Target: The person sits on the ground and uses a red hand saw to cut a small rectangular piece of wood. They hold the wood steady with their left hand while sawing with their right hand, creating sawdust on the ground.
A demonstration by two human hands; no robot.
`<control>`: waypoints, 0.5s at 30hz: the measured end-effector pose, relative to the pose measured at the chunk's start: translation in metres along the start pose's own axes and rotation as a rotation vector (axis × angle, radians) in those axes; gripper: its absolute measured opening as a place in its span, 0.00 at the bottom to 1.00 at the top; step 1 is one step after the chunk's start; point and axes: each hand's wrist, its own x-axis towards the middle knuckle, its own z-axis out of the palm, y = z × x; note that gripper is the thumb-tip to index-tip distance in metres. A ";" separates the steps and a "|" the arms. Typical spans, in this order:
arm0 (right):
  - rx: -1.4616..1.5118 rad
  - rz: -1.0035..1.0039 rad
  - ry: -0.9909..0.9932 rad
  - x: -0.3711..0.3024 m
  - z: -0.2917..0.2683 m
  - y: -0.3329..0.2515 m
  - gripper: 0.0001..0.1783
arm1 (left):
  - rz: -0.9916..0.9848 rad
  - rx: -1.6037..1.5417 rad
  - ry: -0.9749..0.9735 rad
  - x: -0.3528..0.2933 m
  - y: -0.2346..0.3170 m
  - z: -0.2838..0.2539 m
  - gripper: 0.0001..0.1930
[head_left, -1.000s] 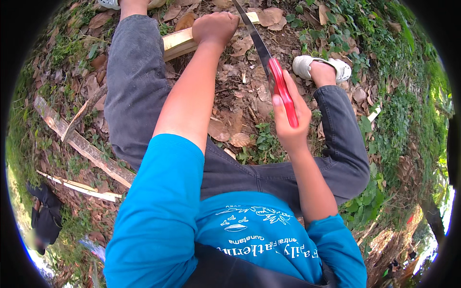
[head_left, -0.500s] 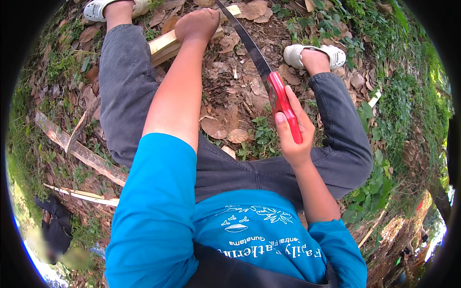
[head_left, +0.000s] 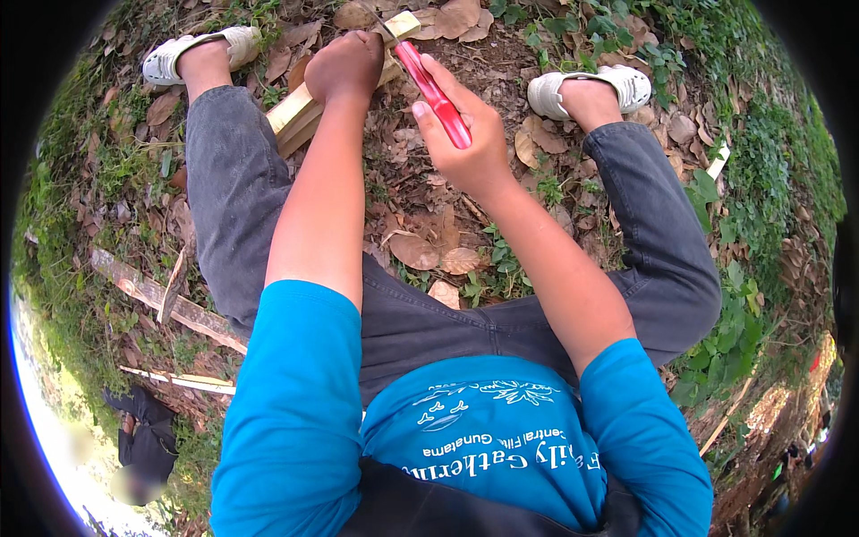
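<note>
Basically a two-hand hold over a pale squared length of wood (head_left: 293,111), which sits diagonally near the top of the view, beyond the left knee and between the feet, closer to the left one. Left hand (head_left: 344,68) is balled over the middle of it, arm straight, fingers wrapped down onto the wood; fingertips hidden. Wood shows on both sides of the fist; its lower end meets the outline of the left trouser leg, contact unclear. Right hand (head_left: 470,134) has its fingers clamped on a bladed tool with a glossy red handle (head_left: 434,92), thumb on the near side, index finger laid along the far side. Dark narrow blade (head_left: 382,21) points up-left across the wood's far end, just beside the left fist, and runs out of view at the top; can't tell whether the edge touches. Wearer sits legs apart in dark grey trousers (head_left: 228,170) and a teal T-shirt (head_left: 295,394), off-white clogs (head_left: 548,95) on both feet. Ground is brown dry leaves (head_left: 413,251) with green plants (head_left: 716,358). Off left: a bark-covered branch (head_left: 201,319), a pale split strip (head_left: 192,382), another person in dark clothing (head_left: 148,438).
</note>
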 end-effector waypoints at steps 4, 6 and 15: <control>-0.046 -0.051 -0.053 -0.022 -0.005 0.032 0.32 | -0.064 -0.030 -0.033 0.001 -0.006 0.001 0.29; -0.108 -0.077 -0.059 -0.029 -0.009 0.049 0.34 | -0.048 -0.052 -0.051 0.001 0.000 -0.005 0.29; 0.344 0.010 0.098 0.011 -0.035 -0.019 0.22 | -0.021 -0.116 -0.136 0.011 -0.006 -0.007 0.31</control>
